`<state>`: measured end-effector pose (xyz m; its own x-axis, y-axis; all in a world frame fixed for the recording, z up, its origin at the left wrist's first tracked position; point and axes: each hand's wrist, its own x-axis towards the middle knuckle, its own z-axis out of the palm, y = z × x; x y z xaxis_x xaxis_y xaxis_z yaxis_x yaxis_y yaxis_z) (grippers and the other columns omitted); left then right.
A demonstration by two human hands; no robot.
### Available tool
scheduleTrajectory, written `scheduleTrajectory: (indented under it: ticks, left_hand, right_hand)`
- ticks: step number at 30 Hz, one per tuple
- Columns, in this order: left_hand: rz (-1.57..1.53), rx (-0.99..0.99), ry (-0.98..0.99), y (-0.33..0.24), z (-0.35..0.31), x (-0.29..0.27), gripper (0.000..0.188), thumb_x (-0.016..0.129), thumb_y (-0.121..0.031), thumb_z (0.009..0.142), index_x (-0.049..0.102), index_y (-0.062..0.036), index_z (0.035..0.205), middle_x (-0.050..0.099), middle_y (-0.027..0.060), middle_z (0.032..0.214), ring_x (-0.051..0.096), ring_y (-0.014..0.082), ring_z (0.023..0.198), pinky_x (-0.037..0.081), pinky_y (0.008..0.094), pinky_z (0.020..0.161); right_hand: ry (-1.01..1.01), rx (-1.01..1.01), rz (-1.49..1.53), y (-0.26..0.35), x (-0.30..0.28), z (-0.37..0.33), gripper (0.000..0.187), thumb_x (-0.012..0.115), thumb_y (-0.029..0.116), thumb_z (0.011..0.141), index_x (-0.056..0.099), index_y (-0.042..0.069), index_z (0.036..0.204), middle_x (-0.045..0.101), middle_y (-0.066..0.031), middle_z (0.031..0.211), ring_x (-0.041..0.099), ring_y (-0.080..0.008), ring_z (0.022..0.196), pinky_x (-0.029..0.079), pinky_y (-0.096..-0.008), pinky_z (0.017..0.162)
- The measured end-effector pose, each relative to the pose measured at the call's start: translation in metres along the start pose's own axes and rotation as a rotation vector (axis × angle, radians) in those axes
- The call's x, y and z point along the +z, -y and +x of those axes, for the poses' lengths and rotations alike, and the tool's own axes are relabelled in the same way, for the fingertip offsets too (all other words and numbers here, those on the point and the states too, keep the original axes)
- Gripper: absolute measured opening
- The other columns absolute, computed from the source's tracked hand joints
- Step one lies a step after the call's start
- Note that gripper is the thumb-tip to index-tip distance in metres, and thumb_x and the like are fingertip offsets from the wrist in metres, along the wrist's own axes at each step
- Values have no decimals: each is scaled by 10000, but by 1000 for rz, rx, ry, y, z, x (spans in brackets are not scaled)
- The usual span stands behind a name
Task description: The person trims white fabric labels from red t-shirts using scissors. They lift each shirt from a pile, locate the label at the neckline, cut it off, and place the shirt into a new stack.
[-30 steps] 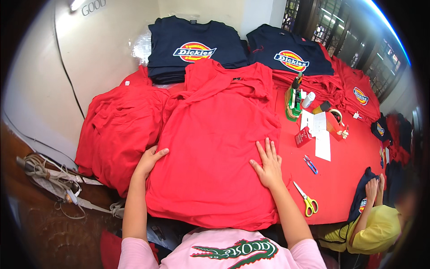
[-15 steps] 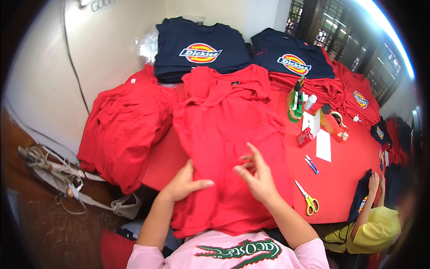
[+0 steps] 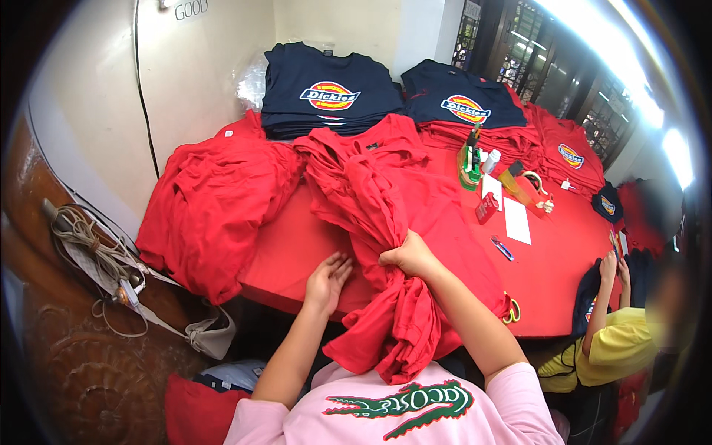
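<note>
A red shirt [image 3: 408,326] lies across the near table edge, its collar pointing away from me. My right hand [image 3: 411,256] is closed on its middle, gathering the cloth into a bunch. Below that grip the fabric hangs in folds toward my lap. My left hand [image 3: 328,284] is empty, fingers stretched out, just left of the shirt above the table edge. Yellow-handled scissors [image 3: 512,311] peek out from beside the shirt's right side, partly covered. Blue thread snips [image 3: 502,248] rest farther up the red table [image 3: 549,274].
A heap of red garments [image 3: 215,208] sits at the left. Stacked navy T-shirts [image 3: 330,70] stand at the back, with another navy-topped stack [image 3: 452,81] beside them. A white card [image 3: 518,221] and a green tool holder [image 3: 470,165] are at right, near a co-worker's yellow sleeve [image 3: 619,337].
My right hand has closed on the shirt and bunched it, pulling it inward. My left hand has let go of its left side. The scissors have become partly covered.
</note>
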<state>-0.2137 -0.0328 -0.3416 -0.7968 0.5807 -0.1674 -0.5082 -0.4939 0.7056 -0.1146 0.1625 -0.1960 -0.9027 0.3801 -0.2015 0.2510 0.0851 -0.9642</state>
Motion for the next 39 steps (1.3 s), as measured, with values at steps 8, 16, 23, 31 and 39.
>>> scheduleTrajectory:
  ticks: [8, 16, 23, 31, 39]
  left_hand:
    - [-219, 53, 84, -5, 54, 92, 678, 534, -388, 1056, 402, 21, 1581, 479, 216, 1591, 476, 392, 1453, 357, 582, 1223]
    - [-103, 119, 37, -7, 41, 103, 716, 536, -441, 1047, 396, -1, 1594, 460, 220, 1607, 442, 404, 1475, 324, 605, 1230]
    - [207, 315, -58, -64, 0, 92, 749, 538, -488, 1039, 391, -20, 1605, 443, 224, 1621, 412, 414, 1493, 295, 625, 1236]
    - [666, 722, -285, -169, -41, 94, 787, 540, -541, 1030, 385, -41, 1618, 424, 228, 1636, 378, 425, 1515, 261, 648, 1243]
    - [1054, 1147, -543, -227, -4, 130, 826, 543, -595, 1021, 379, -63, 1631, 404, 232, 1652, 345, 437, 1536, 228, 671, 1249]
  right_hand:
    - [19, -423, -628, 22, 43, -96, 496, 764, 86, 729, 646, -30, 1196, 731, -262, 1045, 720, -426, 1020, 575, -446, 893]
    - [-120, -884, -748, 63, 25, -233, 522, 787, 101, 788, 601, 59, 1274, 650, -167, 1175, 689, -355, 1027, 600, -447, 770]
    - [-39, -1184, -659, 74, -10, -307, 782, 762, 176, 843, 512, 261, 1580, 639, -140, 1250, 697, -288, 1073, 607, -389, 727]
    - [315, -1182, -393, 75, -37, -303, 885, 779, 61, 822, 468, 271, 1623, 655, -159, 1283, 688, -335, 1117, 606, -427, 850]
    - [662, -872, 389, 41, -54, -223, 794, 887, 187, 877, 509, 34, 1557, 622, -140, 1494, 562, -264, 1424, 448, -419, 1187]
